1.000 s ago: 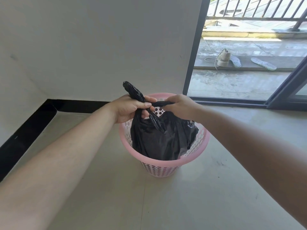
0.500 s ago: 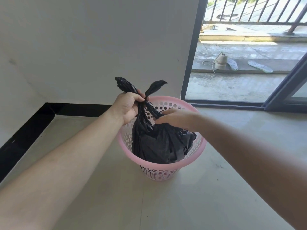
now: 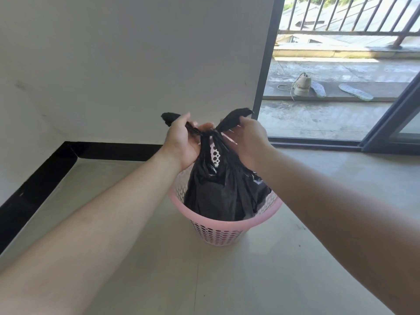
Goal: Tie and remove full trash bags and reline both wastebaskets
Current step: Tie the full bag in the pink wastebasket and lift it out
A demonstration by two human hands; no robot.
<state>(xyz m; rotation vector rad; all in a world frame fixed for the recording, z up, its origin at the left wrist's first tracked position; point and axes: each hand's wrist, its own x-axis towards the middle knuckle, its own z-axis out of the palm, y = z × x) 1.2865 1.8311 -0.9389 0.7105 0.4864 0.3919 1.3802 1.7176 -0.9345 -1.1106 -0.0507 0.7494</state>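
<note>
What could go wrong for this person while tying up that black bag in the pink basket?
The left hand and right hand each pull one short tail of the black bag; a tail could slip free and loosen the knot. The thin plastic looks stretched at the knot, so it might tear. The bag is still partly inside the pink wastebasket, which looks light and may lift or tip with it.

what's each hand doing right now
Left hand: closed on the left tail of the black trash bag.
Right hand: closed on its right tail.
</note>
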